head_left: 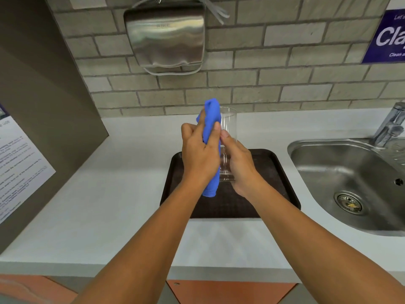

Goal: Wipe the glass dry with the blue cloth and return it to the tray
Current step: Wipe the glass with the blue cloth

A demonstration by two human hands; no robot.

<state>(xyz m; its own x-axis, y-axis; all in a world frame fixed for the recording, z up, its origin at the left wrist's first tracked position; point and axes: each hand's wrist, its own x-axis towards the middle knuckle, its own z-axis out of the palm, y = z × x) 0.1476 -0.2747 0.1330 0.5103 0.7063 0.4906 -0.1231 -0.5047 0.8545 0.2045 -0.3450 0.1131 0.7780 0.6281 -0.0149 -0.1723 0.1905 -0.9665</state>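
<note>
A clear tall glass [229, 123] is held up above the dark brown tray [278, 172] on the white counter. My right hand [238, 165] grips its lower part, with the thumb against its side. My left hand [200, 154] presses the bunched blue cloth [211, 119] against the glass's left wall. The cloth runs from above the rim down past the base, and its lower end hangs over the tray. Much of the glass's lower half is hidden by my fingers.
A steel sink [341, 172] with a tap [392, 123] lies to the right of the tray. A metal dispenser [164, 36] hangs on the brick wall behind. A brown panel with a notice [19, 163] stands at the left.
</note>
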